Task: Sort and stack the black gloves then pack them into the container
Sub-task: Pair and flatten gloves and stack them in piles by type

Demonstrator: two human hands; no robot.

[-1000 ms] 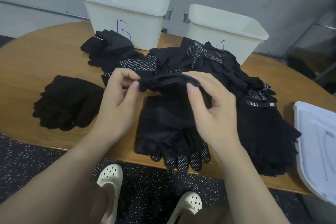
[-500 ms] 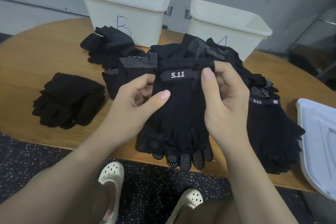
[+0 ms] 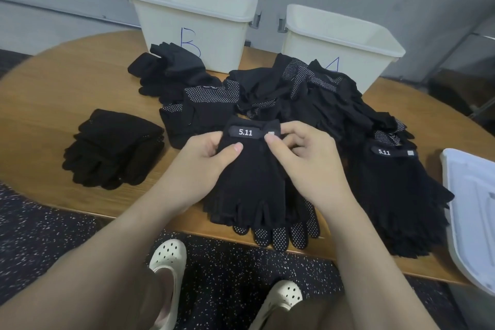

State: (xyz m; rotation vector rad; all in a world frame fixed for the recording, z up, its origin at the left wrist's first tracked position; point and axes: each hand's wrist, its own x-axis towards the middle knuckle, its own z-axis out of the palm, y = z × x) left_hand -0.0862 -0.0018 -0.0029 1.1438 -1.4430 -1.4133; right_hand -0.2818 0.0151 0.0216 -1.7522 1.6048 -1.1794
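Both my left hand (image 3: 199,169) and right hand (image 3: 308,161) pinched the glove (image 3: 249,182) at its cuff; uneven lowering could skew the stack (image 3: 284,233) beneath.

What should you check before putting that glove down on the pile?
1. Both hands, left and right, hold the glove: ok.
2. Glove faces label-up: ok.
3. Glove fingers point toward the person, like the pile beneath: ok.
4. Pile beneath is neat: cannot tell, mostly hidden.
5. Bin B is open: ok.
6. All gloves sorted: not ok, a loose heap remains.
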